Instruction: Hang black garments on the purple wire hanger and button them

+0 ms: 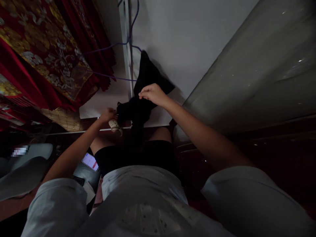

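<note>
A black garment (145,89) hangs in front of me against a white wall, draped from a purple cord (111,77). My right hand (152,93) pinches the cloth near its middle, fingers closed on it. My left hand (107,115) grips the garment's lower left edge, fingers curled around the fabric. Below the hands I see my legs in black shorts and a pale perforated clog (115,126) on my foot.
A red and gold patterned curtain (41,49) hangs at the left. A large grey glossy surface (259,72) slopes along the right. A phone with a lit screen (90,161) lies by my left thigh. Grey cushions (22,171) sit at the lower left.
</note>
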The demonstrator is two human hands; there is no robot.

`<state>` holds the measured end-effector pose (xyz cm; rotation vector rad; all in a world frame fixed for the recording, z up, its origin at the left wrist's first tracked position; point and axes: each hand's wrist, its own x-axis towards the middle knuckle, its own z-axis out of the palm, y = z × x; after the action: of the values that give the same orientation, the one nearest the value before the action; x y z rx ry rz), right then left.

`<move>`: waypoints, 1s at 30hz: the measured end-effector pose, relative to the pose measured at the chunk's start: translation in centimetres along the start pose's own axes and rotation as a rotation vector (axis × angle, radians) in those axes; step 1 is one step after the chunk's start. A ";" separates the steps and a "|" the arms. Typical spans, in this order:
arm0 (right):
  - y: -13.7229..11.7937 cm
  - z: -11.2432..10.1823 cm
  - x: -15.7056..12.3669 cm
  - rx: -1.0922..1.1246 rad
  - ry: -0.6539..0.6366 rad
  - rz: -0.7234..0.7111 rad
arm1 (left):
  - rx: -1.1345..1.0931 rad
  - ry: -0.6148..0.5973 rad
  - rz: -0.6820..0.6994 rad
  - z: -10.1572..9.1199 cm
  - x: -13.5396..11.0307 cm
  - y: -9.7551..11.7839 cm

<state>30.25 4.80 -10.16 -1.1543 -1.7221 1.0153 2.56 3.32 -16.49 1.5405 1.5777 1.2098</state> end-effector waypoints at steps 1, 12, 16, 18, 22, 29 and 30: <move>0.5 -0.3 -0.1 -0.017 -0.018 0.031 | -0.013 -0.056 -0.030 0.2 -0.1 0.1; -1.1 2.7 -2.8 0.347 -0.309 -0.016 | -0.026 -0.126 0.548 2.3 0.1 11.7; -3.2 4.9 -3.3 0.532 -0.065 0.101 | 0.006 -0.174 0.531 2.6 -0.8 12.7; -3.9 4.3 -3.1 0.460 -0.012 0.111 | -0.005 -0.362 0.387 2.1 -1.7 11.3; -4.8 0.7 -1.8 0.118 0.149 -0.096 | 0.110 -0.906 0.130 0.8 -5.1 6.1; -1.4 -1.1 3.0 -0.055 0.278 -0.144 | 0.694 -0.888 0.191 -3.3 -5.3 2.6; -0.5 -0.9 3.4 -0.063 0.235 -0.123 | 0.774 -0.841 0.219 -4.1 -4.5 3.0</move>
<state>30.09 8.10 -8.74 -1.1437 -1.6250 0.7248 0.67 -2.15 -12.94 2.3144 1.3263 -0.0967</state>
